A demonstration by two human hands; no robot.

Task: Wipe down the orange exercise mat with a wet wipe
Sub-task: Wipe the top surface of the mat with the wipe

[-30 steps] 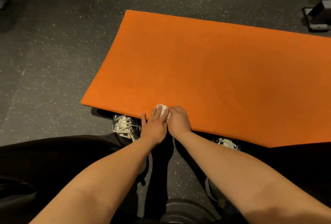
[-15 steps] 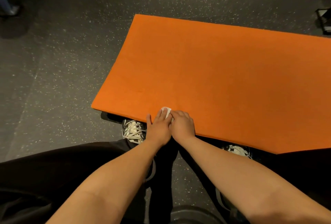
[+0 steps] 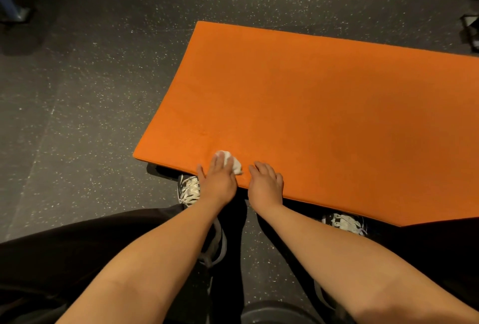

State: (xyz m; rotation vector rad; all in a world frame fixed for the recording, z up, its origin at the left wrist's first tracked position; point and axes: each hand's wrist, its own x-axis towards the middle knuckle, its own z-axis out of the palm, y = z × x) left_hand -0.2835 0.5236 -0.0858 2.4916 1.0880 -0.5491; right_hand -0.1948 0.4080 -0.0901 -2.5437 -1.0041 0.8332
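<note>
The orange exercise mat [image 3: 324,111] lies flat on the dark speckled floor and runs off the right edge of the view. A crumpled white wet wipe [image 3: 232,161] sits on the mat near its front edge, close to the front left corner. My left hand [image 3: 219,181] lies on the wipe with straight fingers pressing it down; part of the wipe sticks out past the fingers. My right hand [image 3: 265,185] rests on the mat's front edge just right of the wipe, fingers loosely bent, holding nothing.
My two shoes [image 3: 190,190] [image 3: 344,222] stand on the floor [image 3: 77,116] partly under the mat's front edge. Dark gym equipment [image 3: 470,33] sits at the far right, and a dim object [image 3: 13,9] at the far left.
My two hands were together on the wipe; now the right hand has drawn apart to the right and the left hand alone covers the wipe. The view has shifted left.
</note>
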